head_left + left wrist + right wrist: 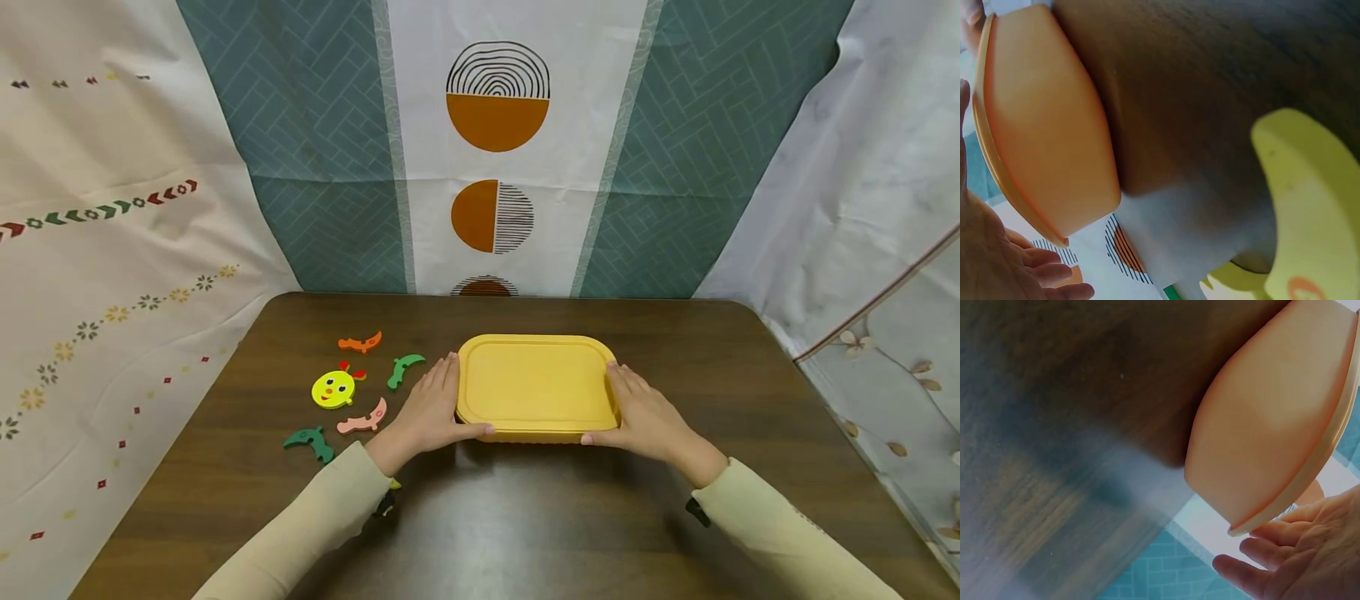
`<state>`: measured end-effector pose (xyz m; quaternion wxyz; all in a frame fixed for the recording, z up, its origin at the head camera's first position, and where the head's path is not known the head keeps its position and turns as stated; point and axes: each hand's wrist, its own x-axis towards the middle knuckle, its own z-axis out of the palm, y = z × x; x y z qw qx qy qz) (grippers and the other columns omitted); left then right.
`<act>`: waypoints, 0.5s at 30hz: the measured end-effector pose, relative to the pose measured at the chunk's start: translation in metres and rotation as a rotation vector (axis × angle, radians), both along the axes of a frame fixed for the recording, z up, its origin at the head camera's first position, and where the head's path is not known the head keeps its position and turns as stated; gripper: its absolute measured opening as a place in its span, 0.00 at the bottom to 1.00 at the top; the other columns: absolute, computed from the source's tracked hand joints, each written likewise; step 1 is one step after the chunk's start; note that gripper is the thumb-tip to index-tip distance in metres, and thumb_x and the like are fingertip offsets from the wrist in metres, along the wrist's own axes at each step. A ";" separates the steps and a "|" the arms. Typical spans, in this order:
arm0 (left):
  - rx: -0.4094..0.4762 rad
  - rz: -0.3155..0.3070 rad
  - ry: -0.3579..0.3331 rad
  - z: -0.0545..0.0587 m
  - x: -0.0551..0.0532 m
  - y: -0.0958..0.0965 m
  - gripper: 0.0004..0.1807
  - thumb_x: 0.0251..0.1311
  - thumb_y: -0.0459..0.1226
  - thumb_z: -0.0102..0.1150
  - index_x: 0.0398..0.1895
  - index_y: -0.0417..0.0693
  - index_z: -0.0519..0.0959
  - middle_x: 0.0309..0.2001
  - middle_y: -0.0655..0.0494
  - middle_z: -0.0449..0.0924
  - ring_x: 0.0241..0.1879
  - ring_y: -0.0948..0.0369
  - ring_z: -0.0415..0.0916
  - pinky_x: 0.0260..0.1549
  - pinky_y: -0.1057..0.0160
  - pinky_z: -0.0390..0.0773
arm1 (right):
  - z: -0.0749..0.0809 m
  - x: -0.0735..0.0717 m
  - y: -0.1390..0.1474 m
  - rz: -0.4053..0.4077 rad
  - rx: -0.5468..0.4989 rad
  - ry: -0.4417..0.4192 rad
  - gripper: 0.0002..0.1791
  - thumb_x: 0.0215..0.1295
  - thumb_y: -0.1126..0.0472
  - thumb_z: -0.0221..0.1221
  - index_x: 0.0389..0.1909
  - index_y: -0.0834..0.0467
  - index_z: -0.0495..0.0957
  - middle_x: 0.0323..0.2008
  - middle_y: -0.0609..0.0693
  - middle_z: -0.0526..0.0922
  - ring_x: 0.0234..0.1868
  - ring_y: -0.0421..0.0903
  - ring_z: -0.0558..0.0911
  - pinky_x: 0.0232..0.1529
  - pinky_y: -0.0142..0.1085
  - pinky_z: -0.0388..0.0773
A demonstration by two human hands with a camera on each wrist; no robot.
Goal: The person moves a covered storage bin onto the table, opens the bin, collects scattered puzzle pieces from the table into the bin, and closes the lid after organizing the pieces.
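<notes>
Patterned cloth all round here, a teal-and-white curtain (510, 275) hanging right behind the back edge of the dark wooden table (540, 525). And there's the yellow lidded box (536, 383), just right of the middle, much closer to that back edge than to the front! Left hand (433, 408) at its left end: fingers long and nearly straight along the side, thumb stretched out to the front rim, a wide spread rather than a curl. Right hand (647, 417) mirrors it at the other end, fingertips by the lid's right edge, thumb at the front right corner, just as wide. Over towards the table's left edge, a lively scatter: an orange piece (362, 342) nearest the back left corner, a bright green piece (402, 371) close to the box, a yellow smiling face (333, 390), a pink piece (365, 417) and a dark green piece (318, 444). Large in the left wrist view, a yellow crescent (1319, 200) lies on the wood!
</notes>
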<state>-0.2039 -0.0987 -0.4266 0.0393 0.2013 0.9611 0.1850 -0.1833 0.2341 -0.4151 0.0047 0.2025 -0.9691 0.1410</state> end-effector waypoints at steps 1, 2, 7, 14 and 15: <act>-0.002 -0.001 0.004 0.000 0.000 0.000 0.67 0.45 0.71 0.56 0.74 0.35 0.40 0.75 0.40 0.40 0.74 0.45 0.42 0.69 0.46 0.52 | 0.000 0.000 0.000 -0.001 -0.001 0.002 0.66 0.46 0.28 0.62 0.69 0.75 0.49 0.70 0.70 0.53 0.70 0.66 0.56 0.65 0.58 0.59; 0.001 -0.001 0.007 0.000 0.000 0.000 0.67 0.45 0.70 0.57 0.74 0.34 0.40 0.75 0.39 0.41 0.74 0.45 0.43 0.69 0.46 0.52 | -0.001 0.001 0.000 -0.001 -0.002 0.005 0.67 0.46 0.28 0.62 0.70 0.74 0.48 0.70 0.70 0.53 0.70 0.66 0.56 0.66 0.57 0.59; 0.013 -0.007 0.017 -0.001 0.002 0.000 0.66 0.47 0.69 0.57 0.74 0.34 0.41 0.74 0.38 0.43 0.73 0.44 0.45 0.68 0.45 0.54 | -0.003 0.004 0.002 0.008 0.000 0.045 0.66 0.45 0.30 0.64 0.68 0.77 0.49 0.69 0.72 0.54 0.69 0.67 0.58 0.65 0.57 0.59; 0.051 -0.001 0.014 -0.005 0.006 0.000 0.63 0.49 0.68 0.57 0.74 0.34 0.43 0.74 0.38 0.45 0.73 0.45 0.48 0.66 0.45 0.58 | -0.005 0.007 0.004 -0.027 -0.024 0.042 0.64 0.48 0.33 0.64 0.68 0.78 0.49 0.69 0.74 0.53 0.68 0.69 0.58 0.65 0.58 0.59; 0.053 -0.001 0.014 -0.006 0.006 -0.001 0.63 0.49 0.67 0.58 0.74 0.34 0.44 0.74 0.38 0.45 0.73 0.45 0.48 0.66 0.45 0.58 | -0.006 0.007 0.004 -0.034 -0.026 0.034 0.64 0.48 0.33 0.64 0.68 0.78 0.49 0.69 0.74 0.53 0.68 0.69 0.58 0.65 0.58 0.59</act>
